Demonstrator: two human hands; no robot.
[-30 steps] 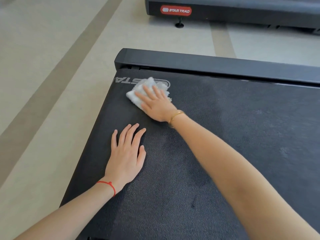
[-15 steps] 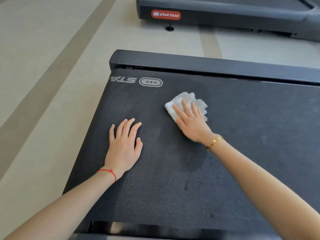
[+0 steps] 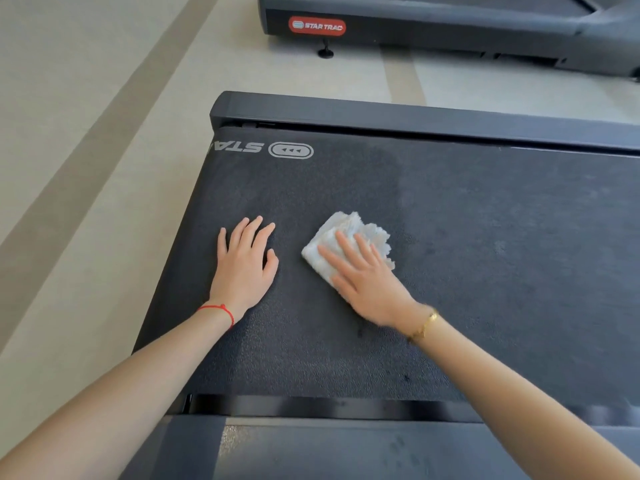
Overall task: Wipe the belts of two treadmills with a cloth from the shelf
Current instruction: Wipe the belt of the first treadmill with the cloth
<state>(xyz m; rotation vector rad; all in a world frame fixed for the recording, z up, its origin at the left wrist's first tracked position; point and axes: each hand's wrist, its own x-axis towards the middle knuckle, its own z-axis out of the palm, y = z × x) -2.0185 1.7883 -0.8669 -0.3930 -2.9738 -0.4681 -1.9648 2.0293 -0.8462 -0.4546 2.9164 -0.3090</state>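
A dark textured treadmill belt (image 3: 485,237) fills most of the view. On it lies a folded white cloth (image 3: 349,237), and my right hand (image 3: 363,278) presses flat on it with straight fingers, slightly blurred. My left hand (image 3: 244,266) rests flat on the belt to the left of the cloth, fingers spread, a red string round its wrist. A second treadmill (image 3: 450,26) with a red STAR TRAC badge stands at the top of the view.
The near treadmill's far side rail (image 3: 415,116) runs across behind the belt, and its near side rail (image 3: 346,452) lies just below my arms. Pale striped floor (image 3: 86,168) lies to the left and between the two treadmills.
My right hand has slid the cloth from the belt's far left corner, by the logo, toward me and rightward to the middle. My left hand has stayed flat on the belt.
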